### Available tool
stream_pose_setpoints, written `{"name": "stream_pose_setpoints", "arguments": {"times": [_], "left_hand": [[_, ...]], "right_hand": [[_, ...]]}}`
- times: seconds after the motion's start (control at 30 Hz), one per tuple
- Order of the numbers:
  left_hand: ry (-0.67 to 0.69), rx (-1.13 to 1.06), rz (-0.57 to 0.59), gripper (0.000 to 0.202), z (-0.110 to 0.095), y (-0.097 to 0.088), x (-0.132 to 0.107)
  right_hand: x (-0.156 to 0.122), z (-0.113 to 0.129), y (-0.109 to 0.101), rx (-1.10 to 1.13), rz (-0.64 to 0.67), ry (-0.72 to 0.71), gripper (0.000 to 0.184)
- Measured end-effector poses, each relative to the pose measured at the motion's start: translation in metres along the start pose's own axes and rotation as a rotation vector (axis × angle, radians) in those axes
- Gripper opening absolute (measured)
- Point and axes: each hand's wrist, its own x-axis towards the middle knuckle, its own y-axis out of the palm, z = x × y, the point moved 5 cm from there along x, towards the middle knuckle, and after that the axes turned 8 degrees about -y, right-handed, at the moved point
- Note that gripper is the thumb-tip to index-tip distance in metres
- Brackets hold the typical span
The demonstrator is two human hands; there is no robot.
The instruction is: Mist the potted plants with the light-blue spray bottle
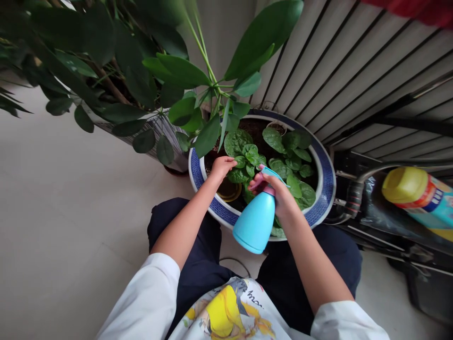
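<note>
In the head view, my right hand [279,189] is wrapped round the neck of a light blue spray bottle [255,224] with a pink and blue trigger head. The bottle tilts, its nozzle toward the leaves. My left hand [223,167] pinches the edge of a green leaf [240,162] on a low leafy plant [250,155]. That plant grows in dark soil inside a big round pot [324,177] with a white and blue patterned rim. More broad leaves [295,156] fill the pot's right side.
A tall plant with glossy leaves [130,113] hangs over from the upper left, in a grey striped planter [166,137]. White radiator slats [318,61] stand behind. At right, a yellow-capped bottle [421,193] lies by a black metal frame [382,245].
</note>
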Motion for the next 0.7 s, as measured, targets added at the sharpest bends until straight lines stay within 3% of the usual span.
{"name": "stream_pose_setpoints", "arguments": {"times": [0.13, 0.17, 0.27, 0.37, 0.53, 0.7], "left_hand": [[0.333, 0.387, -0.377, 0.016, -0.027, -0.004, -0.028], [0.417, 0.502, -0.419, 0.012, -0.034, 0.0, -0.037], [0.526, 0.727, -0.328, 0.028, -0.042, 0.021, -0.059], [0.516, 0.792, -0.237, 0.033, -0.039, 0.036, -0.067], [0.308, 0.718, -0.149, 0.029, -0.022, 0.044, -0.051], [0.287, 0.504, -0.098, 0.019, -0.014, 0.044, -0.034]], "right_hand": [[-0.012, 0.022, -0.019, -0.031, -0.073, -0.073, 0.047], [-0.014, 0.024, -0.024, -0.045, -0.087, -0.07, 0.049], [-0.015, 0.021, -0.032, -0.054, -0.103, -0.003, 0.048], [-0.012, 0.018, -0.035, 0.003, -0.119, 0.028, 0.045], [-0.013, 0.019, -0.035, 0.028, -0.132, 0.014, 0.045], [-0.013, 0.014, -0.033, 0.055, -0.122, 0.019, 0.042]]}}
